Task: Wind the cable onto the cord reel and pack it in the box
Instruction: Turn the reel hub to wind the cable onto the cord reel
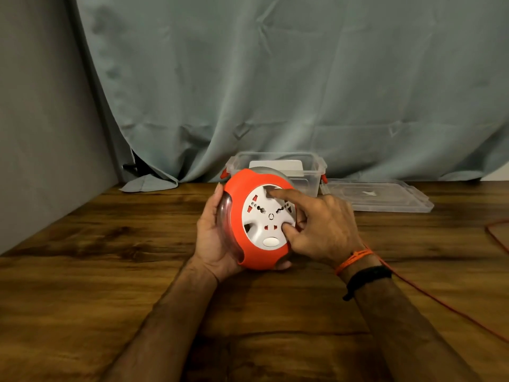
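Dim, warm indoor light, and we can't tell the source. Soft shadows sit under both forearms at the lower centre of the table (82,271). The curtain (275,78) looks flat and murky, with smeared detail. We see wide-angle bending at the frame edges, and the table line bows. A mild sheen shows on the cord reel (248,186). Overall the picture is soft, with compression blur.

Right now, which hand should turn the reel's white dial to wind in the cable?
Right. The right hand already has its fingers in the white dial's recesses. The left hand cradles the cord reel in a steadying grip. The cable trails right, mostly unwound.
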